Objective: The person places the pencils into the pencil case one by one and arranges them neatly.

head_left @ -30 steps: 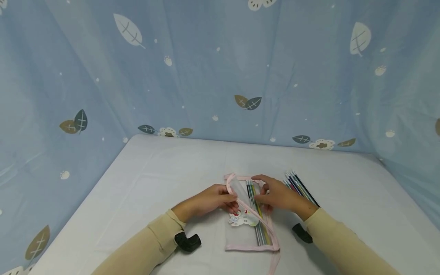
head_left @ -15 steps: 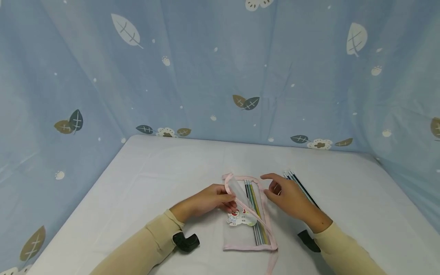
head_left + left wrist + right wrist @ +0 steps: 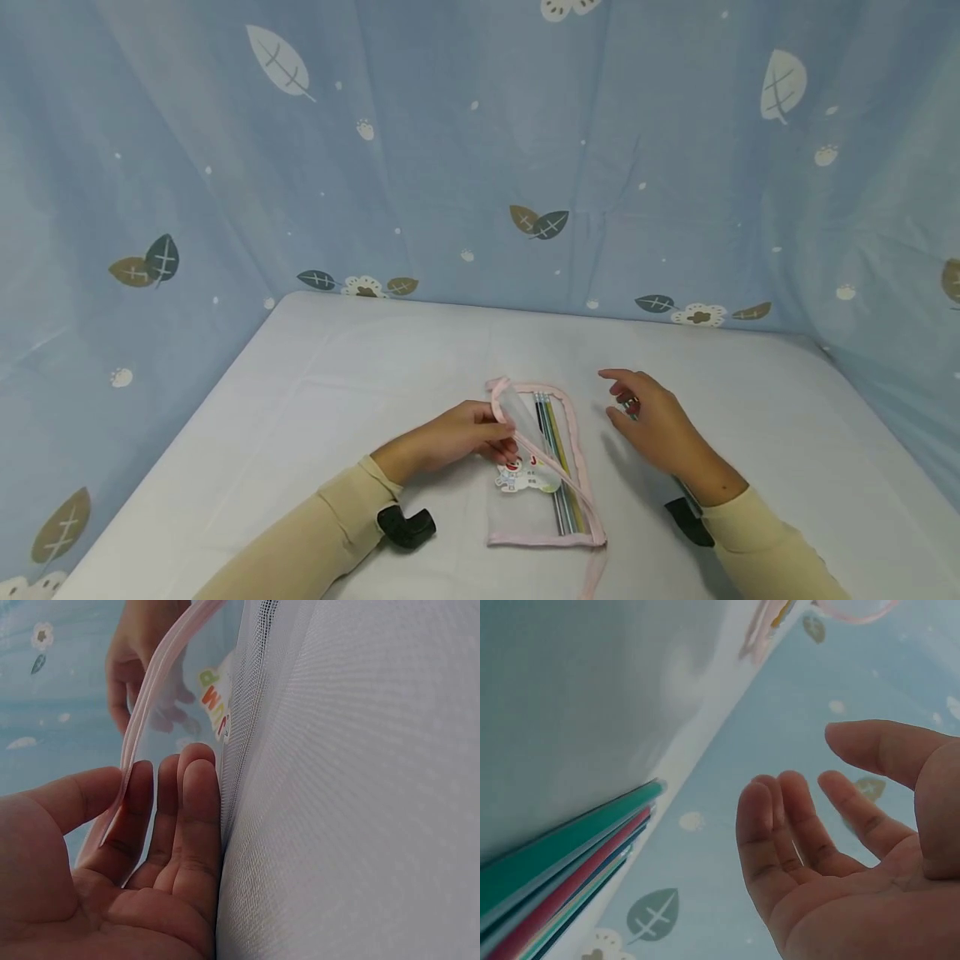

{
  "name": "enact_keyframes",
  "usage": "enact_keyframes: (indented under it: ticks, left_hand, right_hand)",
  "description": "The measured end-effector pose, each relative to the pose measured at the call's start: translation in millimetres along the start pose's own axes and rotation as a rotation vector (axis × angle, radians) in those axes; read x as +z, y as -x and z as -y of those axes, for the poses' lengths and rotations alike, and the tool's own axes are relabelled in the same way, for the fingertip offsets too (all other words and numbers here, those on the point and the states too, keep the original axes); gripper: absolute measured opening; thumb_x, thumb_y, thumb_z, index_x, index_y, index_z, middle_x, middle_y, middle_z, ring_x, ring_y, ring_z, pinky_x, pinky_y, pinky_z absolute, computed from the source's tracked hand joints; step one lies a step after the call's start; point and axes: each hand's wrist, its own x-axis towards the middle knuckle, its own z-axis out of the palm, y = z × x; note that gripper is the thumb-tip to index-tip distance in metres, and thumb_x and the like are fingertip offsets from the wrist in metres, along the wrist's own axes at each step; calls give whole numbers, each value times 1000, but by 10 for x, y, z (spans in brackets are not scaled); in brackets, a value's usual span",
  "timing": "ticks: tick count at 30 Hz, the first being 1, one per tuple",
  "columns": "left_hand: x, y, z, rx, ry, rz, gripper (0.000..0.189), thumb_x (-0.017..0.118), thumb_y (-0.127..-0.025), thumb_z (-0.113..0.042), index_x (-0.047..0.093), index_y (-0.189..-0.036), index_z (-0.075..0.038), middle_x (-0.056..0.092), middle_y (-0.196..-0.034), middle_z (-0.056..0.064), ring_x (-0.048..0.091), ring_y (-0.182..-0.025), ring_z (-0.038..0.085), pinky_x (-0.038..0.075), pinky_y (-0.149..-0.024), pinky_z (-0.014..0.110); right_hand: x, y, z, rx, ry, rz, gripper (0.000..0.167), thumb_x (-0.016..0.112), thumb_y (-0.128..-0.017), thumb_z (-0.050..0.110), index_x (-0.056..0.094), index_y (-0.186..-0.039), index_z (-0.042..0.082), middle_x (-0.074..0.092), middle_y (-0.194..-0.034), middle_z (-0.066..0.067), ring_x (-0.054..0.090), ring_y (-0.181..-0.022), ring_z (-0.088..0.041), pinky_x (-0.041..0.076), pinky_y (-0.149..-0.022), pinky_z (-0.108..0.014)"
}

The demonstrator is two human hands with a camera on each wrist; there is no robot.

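Note:
A see-through mesh pencil pouch (image 3: pixel 517 517) with pink trim lies flat on the white table, its upper flap lifted. My left hand (image 3: pixel 467 432) pinches that flap's pink edge (image 3: pixel 139 724) between thumb and index finger. Several pencils (image 3: pixel 550 433) lie lengthwise inside the pouch along its right side, and a cartoon print (image 3: pixel 517 477) shows on its front. To the right of the pouch, my right hand (image 3: pixel 656 425) hovers with fingers loosely bent and nothing in its grasp. Several loose pencils (image 3: pixel 570 877) lie near it, green and red among them; the head view mostly hides these behind the hand.
A pink strap (image 3: pixel 594 575) trails from the pouch's lower right corner. Black wrist mounts (image 3: pixel 407 528) sit at both sleeves. Blue leaf-patterned cloth (image 3: pixel 450 167) rises behind the white table (image 3: pixel 360 358) and along its sides.
My right hand has left the pouch and moved right, over the loose pencils, covering them from the head view. The left hand keeps its hold on the flap.

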Motion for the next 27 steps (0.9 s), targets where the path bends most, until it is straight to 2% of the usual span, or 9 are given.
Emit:
enact_keyframes:
  ticks: [10,13,20,27]
  left_hand:
    - [1,-8,2,-2,-9,-1,23,54,-103,-12,62,-108,10,72,-96,14,71,-85,13,62,-82,29]
    - [3,-1,5,-5,-8,-6,23,54,-103,-11,62,-107,10,72,-95,13,71,-85,14,62,-82,29]
    - [-5,-4,-3,-9,-24,-11,23,54,-103,-12,63,-108,9,72,-97,13,70,-86,13,61,-82,28]
    - [-4,-3,-4,-3,-15,-1,23,54,-103,-11,62,-108,10,71,-96,14,70,-86,13,62,-82,28]
  right_hand:
    - [-89,-5,-184,43,-60,57,54,64,-91,-6,49,-142,3,62,-117,-21,64,-104,-33,58,-87,-48]
    - [-115,-15,-227,63,-64,86,51,60,-95,-4,48,-143,4,62,-118,-21,64,-104,-32,58,-82,-45]
    - [-179,-29,-301,107,-73,167,46,47,-100,-3,44,-146,4,60,-126,-24,63,-96,-26,50,-68,-28]
    - [-190,-24,-343,117,-88,205,45,44,-101,-2,43,-146,2,60,-122,-24,67,-94,-25,56,-71,-30]
